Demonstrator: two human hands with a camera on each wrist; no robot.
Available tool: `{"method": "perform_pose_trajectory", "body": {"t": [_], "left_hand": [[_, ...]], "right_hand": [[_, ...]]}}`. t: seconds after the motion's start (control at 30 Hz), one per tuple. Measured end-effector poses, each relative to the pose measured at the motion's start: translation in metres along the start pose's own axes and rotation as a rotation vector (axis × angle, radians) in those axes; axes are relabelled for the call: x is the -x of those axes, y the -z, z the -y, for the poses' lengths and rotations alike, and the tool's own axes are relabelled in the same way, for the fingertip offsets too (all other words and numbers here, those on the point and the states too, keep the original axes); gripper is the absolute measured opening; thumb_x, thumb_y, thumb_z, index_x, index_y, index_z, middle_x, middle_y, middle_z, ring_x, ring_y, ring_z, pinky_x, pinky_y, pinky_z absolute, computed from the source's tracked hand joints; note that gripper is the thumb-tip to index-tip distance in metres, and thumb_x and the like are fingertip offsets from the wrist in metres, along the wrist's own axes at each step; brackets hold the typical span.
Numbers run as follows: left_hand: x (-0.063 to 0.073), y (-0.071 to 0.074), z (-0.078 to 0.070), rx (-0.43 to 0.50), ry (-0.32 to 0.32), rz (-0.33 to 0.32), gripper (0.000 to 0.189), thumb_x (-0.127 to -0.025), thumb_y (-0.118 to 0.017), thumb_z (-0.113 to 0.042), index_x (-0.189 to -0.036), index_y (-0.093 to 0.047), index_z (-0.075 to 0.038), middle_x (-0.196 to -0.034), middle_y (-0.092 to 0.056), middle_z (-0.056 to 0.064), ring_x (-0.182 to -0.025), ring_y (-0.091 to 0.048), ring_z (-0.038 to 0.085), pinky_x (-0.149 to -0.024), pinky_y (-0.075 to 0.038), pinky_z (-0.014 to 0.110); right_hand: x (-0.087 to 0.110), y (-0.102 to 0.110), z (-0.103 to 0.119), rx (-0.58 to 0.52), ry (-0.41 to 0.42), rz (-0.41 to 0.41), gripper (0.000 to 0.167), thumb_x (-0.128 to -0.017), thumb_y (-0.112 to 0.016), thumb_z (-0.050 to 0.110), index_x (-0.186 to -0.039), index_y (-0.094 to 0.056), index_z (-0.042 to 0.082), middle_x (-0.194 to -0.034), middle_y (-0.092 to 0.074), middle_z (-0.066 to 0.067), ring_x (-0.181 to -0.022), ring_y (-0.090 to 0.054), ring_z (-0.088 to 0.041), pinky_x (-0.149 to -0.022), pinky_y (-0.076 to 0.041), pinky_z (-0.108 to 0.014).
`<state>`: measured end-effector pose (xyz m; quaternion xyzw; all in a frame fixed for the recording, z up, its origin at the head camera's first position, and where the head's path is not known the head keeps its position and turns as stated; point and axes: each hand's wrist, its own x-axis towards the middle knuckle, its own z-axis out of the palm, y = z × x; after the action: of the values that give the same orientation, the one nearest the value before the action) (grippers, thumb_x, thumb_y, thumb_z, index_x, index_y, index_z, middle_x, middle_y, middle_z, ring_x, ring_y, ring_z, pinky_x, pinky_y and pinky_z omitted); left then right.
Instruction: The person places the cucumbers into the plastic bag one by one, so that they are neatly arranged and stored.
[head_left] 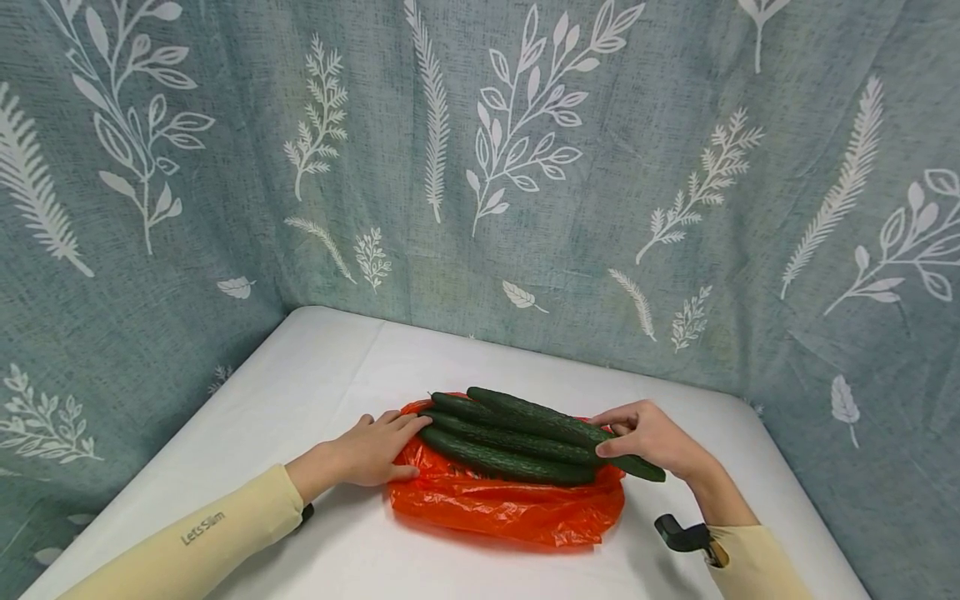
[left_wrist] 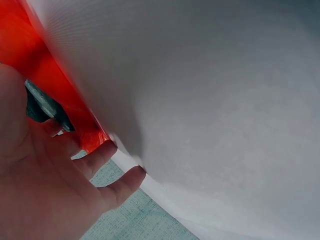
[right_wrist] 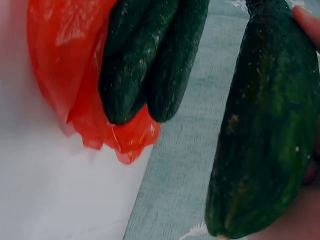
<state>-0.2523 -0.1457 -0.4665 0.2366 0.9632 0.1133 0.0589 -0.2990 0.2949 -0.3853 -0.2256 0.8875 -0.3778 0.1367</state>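
Observation:
In the head view my right hand [head_left: 652, 437] grips one dark green cucumber [head_left: 536, 412] near its near right end, thumb on one side and fingers on the other. That cucumber [right_wrist: 265, 130] fills the right side of the right wrist view, apart from the others there. Several more cucumbers [head_left: 502, 460] lie side by side on a crumpled red plastic bag [head_left: 517, 508]. My left hand [head_left: 378, 450] rests at the bag's left edge, its fingers extended by the cucumbers' left ends. In the left wrist view the fingers of the left hand [left_wrist: 55, 175] are spread and loosely bent.
The bag lies on a white-covered table [head_left: 337, 367]. A blue-green curtain [head_left: 450, 167] with white leaf patterns hangs behind the table and along both sides. A black wrist mount [head_left: 682, 535] sticks out from the right sleeve.

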Motion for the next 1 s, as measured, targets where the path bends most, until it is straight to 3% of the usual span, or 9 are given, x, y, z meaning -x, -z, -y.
{"method": "perform_pose_trajectory", "body": {"t": [0.57, 1.0], "left_hand": [[0.0, 0.001, -0.002, -0.003, 0.027, 0.003, 0.09, -0.09, -0.069, -0.054, -0.159, -0.027, -0.013, -0.158, -0.04, 0.005, -0.142, -0.039, 0.03, -0.107, -0.036, 0.059], [-0.003, -0.001, -0.001, 0.009, 0.049, -0.004, 0.097, -0.088, -0.072, -0.054, -0.16, -0.023, -0.014, -0.154, -0.047, 0.005, -0.142, -0.041, 0.029, -0.108, -0.036, 0.06]], "right_hand": [[-0.025, -0.033, 0.005, 0.001, 0.052, 0.095, 0.042, -0.08, -0.083, 0.017, -0.12, -0.074, 0.008, -0.058, -0.021, 0.005, -0.052, -0.018, -0.01, -0.053, -0.029, -0.027], [-0.039, -0.048, 0.008, 0.053, 0.055, 0.108, 0.041, -0.08, -0.084, 0.018, -0.119, -0.075, 0.012, -0.058, -0.021, 0.006, -0.053, -0.018, -0.011, -0.053, -0.026, -0.028]]}}
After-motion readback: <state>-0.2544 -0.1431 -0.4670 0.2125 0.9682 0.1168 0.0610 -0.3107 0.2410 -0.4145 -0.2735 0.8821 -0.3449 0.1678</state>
